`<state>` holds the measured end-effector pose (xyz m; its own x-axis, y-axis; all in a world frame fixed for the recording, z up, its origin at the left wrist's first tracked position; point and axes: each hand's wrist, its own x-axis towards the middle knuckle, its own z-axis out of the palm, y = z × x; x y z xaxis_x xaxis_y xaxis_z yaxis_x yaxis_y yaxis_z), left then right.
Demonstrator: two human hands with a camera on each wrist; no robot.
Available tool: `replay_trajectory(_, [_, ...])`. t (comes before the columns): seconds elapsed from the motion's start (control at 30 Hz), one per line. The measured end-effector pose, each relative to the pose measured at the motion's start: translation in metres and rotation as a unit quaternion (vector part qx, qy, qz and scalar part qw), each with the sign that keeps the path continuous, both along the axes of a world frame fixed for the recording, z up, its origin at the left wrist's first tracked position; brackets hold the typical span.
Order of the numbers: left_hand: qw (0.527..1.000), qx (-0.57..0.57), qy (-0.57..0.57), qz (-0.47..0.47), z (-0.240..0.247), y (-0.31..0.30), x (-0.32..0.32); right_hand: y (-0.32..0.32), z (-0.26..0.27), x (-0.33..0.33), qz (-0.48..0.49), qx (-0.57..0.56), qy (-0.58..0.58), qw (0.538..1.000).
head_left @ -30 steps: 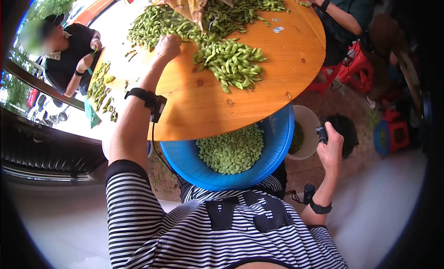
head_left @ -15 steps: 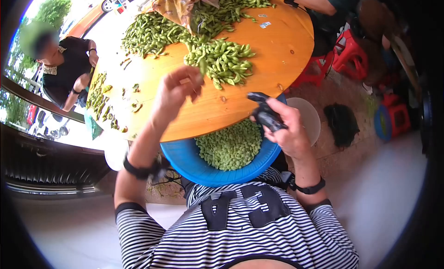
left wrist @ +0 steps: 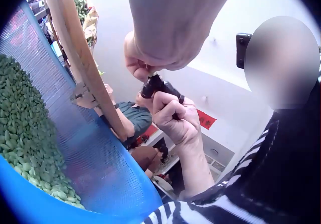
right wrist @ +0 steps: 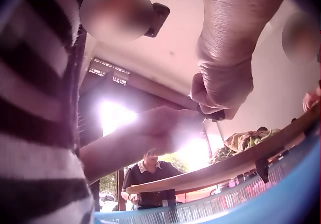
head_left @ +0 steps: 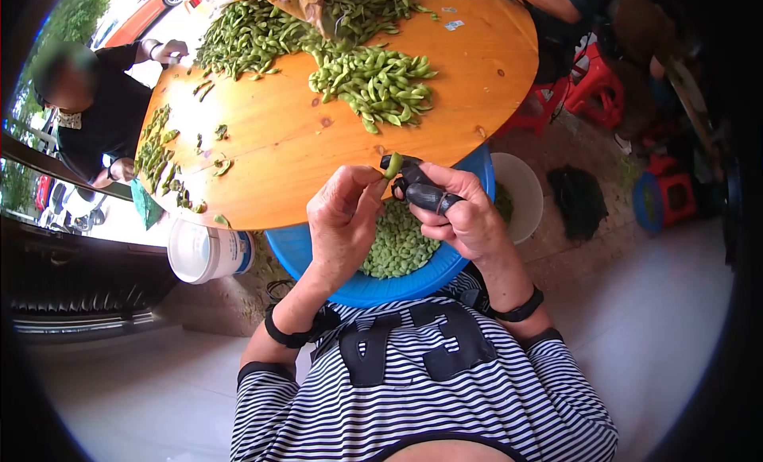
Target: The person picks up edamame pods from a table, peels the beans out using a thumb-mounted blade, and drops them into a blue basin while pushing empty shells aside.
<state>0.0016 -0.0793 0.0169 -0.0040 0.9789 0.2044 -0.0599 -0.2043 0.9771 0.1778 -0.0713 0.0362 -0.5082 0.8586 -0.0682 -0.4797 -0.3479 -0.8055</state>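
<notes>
Smooth, glossy wooden tabletop (head_left: 270, 136) seen at twelve o'clock, shiny plastic basin (head_left: 397, 292) set at six, plastic bucket (head_left: 226, 251) at nine, matt cloth shirt (head_left: 373, 414) worn

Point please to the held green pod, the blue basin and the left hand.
Green pod (head_left: 394, 166): head view, its visible middle.
Blue basin (head_left: 389, 293): head view, near wall.
Left hand (head_left: 345, 213): head view, middle of hand.

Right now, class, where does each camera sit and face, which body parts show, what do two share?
Head: on the head, facing forward and down; left hand, right hand, striped shirt show.
Left wrist: worn there, facing both hands, blue basin alongside; shirt shows.
Right wrist: worn there, facing both hands, table beyond; shirt shows.
Both wrist views share the basin.
</notes>
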Motion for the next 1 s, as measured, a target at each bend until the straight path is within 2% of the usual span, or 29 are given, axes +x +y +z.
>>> replay_trajectory(0.17, [0.980,0.101,0.154,0.070,-0.007,0.000,-0.001,-0.002,-0.001,-0.002,-0.014,-0.009,-0.033,0.999])
replay_trajectory(0.3, [0.975,0.139,0.166,0.047,-0.008,-0.001,-0.006,0.000,-0.008,-0.001,-0.038,0.024,-0.079,0.996])
replay_trajectory(0.33, [0.997,0.004,-0.038,-0.070,-0.005,0.000,-0.014,0.002,-0.011,0.003,0.000,0.021,-0.015,1.000])
replay_trajectory(0.37, [0.945,-0.131,-0.239,-0.180,-0.004,0.001,-0.018,0.003,-0.014,0.006,0.037,0.018,0.050,0.998])
replay_trajectory(0.4, [0.945,-0.131,-0.239,-0.181,-0.009,0.002,-0.017,0.003,-0.017,0.007,0.037,0.018,0.050,0.998])
replay_trajectory(0.47, [0.817,-0.198,-0.461,-0.284,-0.028,0.002,-0.017,0.002,-0.020,0.009,0.082,-0.085,0.131,0.984])
replay_trajectory(0.5, [0.806,-0.204,-0.471,-0.295,-0.028,0.003,-0.016,0.002,-0.019,0.009,0.082,-0.083,0.132,0.984])
replay_trajectory(0.53, [0.806,-0.204,-0.470,-0.296,-0.025,0.002,-0.017,0.002,-0.018,0.009,0.081,-0.068,0.132,0.986])
replay_trajectory(0.6, [0.877,-0.232,-0.348,-0.237,-0.014,0.001,-0.017,0.000,-0.014,0.009,0.079,-0.054,0.131,0.987])
replay_trajectory(0.63, [0.920,-0.199,-0.254,-0.221,-0.011,0.001,-0.016,-0.001,-0.009,0.007,0.040,-0.020,0.013,0.999])
replay_trajectory(0.67, [0.921,-0.198,-0.254,-0.220,-0.009,0.001,-0.012,-0.002,-0.006,0.005,0.001,0.015,-0.105,0.994])
replay_trajectory(0.7, [0.975,-0.128,-0.114,-0.141,-0.007,0.000,-0.008,-0.003,-0.006,0.005,-0.006,0.073,-0.196,0.978])
replay_trajectory(0.73, [0.996,-0.054,0.031,-0.058,-0.006,0.000,-0.006,-0.004,-0.006,0.002,-0.005,0.073,-0.196,0.978])
replay_trajectory(0.8, [0.995,-0.067,0.028,-0.069,-0.003,0.001,-0.008,-0.006,-0.007,-0.006,-0.076,0.254,-0.292,0.919])
replay_trajectory(0.9, [0.993,-0.090,0.044,-0.063,0.002,0.000,-0.006,-0.006,-0.009,-0.001,-0.058,0.275,-0.331,0.901])
replay_trajectory(1.0, [0.998,-0.055,0.004,-0.025,0.000,0.000,-0.006,-0.005,-0.012,0.002,-0.049,0.288,-0.343,0.893])
